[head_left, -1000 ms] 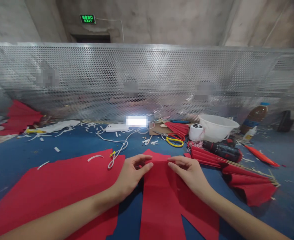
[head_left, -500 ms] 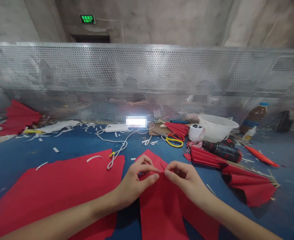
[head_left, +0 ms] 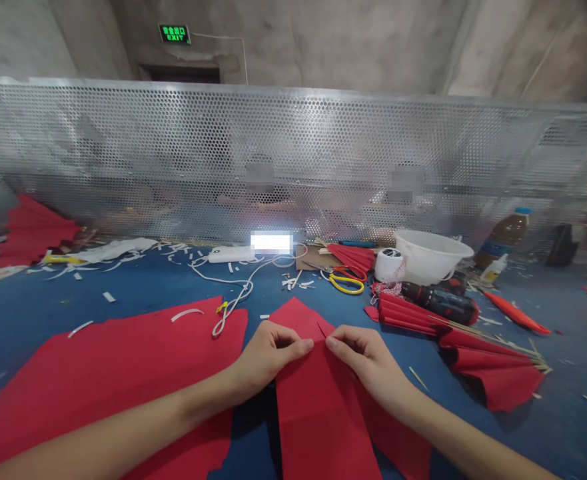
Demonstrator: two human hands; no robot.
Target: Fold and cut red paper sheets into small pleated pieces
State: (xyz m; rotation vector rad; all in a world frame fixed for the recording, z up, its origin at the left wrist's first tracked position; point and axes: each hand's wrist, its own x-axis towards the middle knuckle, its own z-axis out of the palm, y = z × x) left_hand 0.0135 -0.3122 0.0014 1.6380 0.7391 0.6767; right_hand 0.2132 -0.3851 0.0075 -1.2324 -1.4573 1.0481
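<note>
Red paper sheet, creased lengthwise and lying on a blue work surface, directly below and between the hands, its pointed end reaching just past them. Left hand and right hand are both narrowly closed, their fingertips pinching the sheet near its upper end from either side, the two hands just apart. Left of the left hand, a larger red paper sheet lies flat, with a white cable on and beyond its edge. Ahead of the right hand, yellow-handled scissors lie near a white plastic basin. Right of the right hand lie pleated red paper fans and a cordless drill. White paper scraps are scattered ahead of both hands.
</note>
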